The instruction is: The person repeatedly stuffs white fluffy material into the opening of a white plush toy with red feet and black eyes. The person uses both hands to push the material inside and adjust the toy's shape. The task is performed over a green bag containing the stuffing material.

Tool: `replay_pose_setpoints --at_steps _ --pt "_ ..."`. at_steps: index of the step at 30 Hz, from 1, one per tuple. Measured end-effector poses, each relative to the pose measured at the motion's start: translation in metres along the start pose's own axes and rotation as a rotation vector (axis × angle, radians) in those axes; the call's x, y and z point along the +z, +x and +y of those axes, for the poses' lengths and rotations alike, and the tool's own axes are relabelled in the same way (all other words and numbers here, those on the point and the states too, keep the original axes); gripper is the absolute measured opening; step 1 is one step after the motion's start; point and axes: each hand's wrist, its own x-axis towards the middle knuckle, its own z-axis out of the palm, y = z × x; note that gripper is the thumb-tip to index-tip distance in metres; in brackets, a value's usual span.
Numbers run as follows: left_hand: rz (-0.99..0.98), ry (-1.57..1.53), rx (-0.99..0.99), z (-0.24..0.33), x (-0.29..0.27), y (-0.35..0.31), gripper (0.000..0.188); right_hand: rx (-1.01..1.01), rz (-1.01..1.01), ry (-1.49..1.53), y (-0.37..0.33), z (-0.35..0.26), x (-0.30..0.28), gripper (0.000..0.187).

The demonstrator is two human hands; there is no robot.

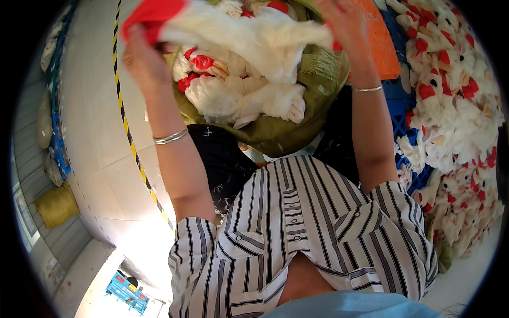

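Note:
Between my hands, a limp white plush toy skin [254, 42] with red ends stretches sideways, slightly blurred by motion. My left hand [146, 62] is closed round its red end at the upper left. At the other end, beside a small red tip, my right hand [347, 37] grips the skin; its fingers are smeared and partly cut off by the top edge. Below them, more white and red plush skins [238, 98] lie in an open olive-green sack [313, 100] in front of my knees.
A large heap of white and red plush pieces [450, 100] is on the right, by blue crates [397, 106] and an orange panel [379, 42]. Black-yellow floor tape [124, 119] runs along the left. A yellow roll [55, 205] and a blue basket [127, 291] stand farther left.

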Motion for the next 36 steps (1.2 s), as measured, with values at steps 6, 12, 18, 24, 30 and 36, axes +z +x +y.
replay_pose_setpoints --at_steps 6,12,18,24,30,36 --pt "-0.049 -0.423 -0.033 -0.002 -0.009 0.002 0.038 -0.012 0.100 0.273 0.021 0.013 -0.019 0.020" --pt "-0.452 -0.483 -0.395 -0.016 0.024 -0.034 0.039 -0.315 -0.590 -0.065 -0.047 0.010 0.082 0.063" --pt "-0.619 -0.344 -0.327 -0.013 0.023 -0.025 0.046 -0.092 -0.408 0.088 -0.016 0.041 0.058 0.043" --pt "-0.451 -0.287 -0.339 -0.008 0.013 -0.016 0.049 -0.497 0.330 -0.880 0.033 0.001 -0.113 0.029" --pt "-0.439 -0.272 -0.412 -0.030 0.024 -0.004 0.037 -0.287 -0.722 -0.586 -0.048 0.032 0.082 0.047" --pt "-0.477 -0.235 -0.387 -0.033 0.023 -0.002 0.035 -0.135 -1.252 -0.802 -0.112 0.128 0.146 0.054"
